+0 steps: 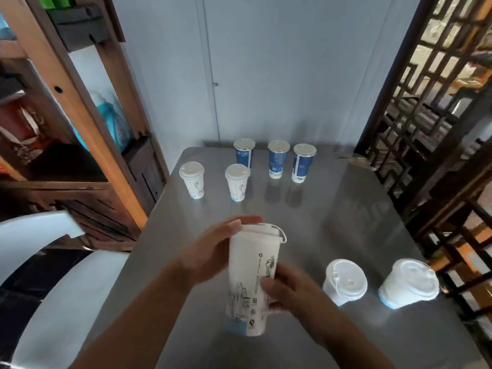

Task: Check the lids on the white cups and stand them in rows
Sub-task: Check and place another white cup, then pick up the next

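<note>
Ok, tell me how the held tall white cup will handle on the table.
Tall and narrow-based, the white cup probably tips easily if nudged. It looks like thin paper, so the right hand could dent it by squeezing. The shiny table may let it slide.

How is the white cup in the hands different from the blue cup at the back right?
The white cup has black drawings; the blue cup is blue with a white bottom. The white cup is held, left hand at its lid, right hand round its body; the blue cup stands untouched on the table. The white cup's lid has a tab sticking out; the blue cup's lies flat. Both have pale lids.
</note>
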Motion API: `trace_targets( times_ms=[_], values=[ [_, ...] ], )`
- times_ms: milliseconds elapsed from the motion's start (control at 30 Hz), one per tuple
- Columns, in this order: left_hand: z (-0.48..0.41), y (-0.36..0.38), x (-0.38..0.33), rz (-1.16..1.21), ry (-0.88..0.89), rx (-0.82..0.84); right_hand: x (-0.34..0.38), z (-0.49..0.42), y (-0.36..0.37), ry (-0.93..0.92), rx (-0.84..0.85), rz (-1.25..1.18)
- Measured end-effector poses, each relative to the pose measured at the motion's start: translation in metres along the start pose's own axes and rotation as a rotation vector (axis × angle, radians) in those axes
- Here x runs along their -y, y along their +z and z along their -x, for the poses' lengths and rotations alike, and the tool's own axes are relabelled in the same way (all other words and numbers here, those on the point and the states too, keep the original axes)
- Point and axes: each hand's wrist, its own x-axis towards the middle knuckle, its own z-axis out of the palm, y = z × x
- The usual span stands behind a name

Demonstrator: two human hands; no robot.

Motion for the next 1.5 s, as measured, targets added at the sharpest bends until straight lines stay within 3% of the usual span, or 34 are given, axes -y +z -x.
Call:
trace_targets(
  times_ms=[133, 200, 367, 567, 933, 1267, 1500],
  values=[
    [-0.03, 0.018, 0.014, -0.004, -0.002, -0.11, 0.005, -0.01, -0.035, -0.006, -0.095, 0.041],
    [-0.043, 0.015, 0.021, -0.129, -0.027, -0.163, 0.004, -0.022, -0.052, 0.004, -0.174, 0.134],
    [-0.083, 0.001, 0.04, -0.495, -0.012, -0.15, 0.005, -0.072, -0.093, 0.033, -0.221, 0.277],
    [-0.178, -0.035, 0.046, -0.693, 0.007, -0.134, -0.002, -0.167, -0.157, 0.072, -0.227, 0.498],
    [-0.335, -0.112, 0.101, -0.77, 0.103, -0.221, -0.056, -0.327, -0.238, 0.071, -0.222, 0.844],
    [-0.38, -0.134, 0.121, -0.782, 0.151, -0.252, -0.088, -0.37, -0.252, -0.086, -0.359, 0.771],
    [-0.387, -0.138, 0.129, -0.797, 0.135, -0.231, -0.099, -0.375, -0.257, -0.088, -0.358, 0.766]
  ],
)
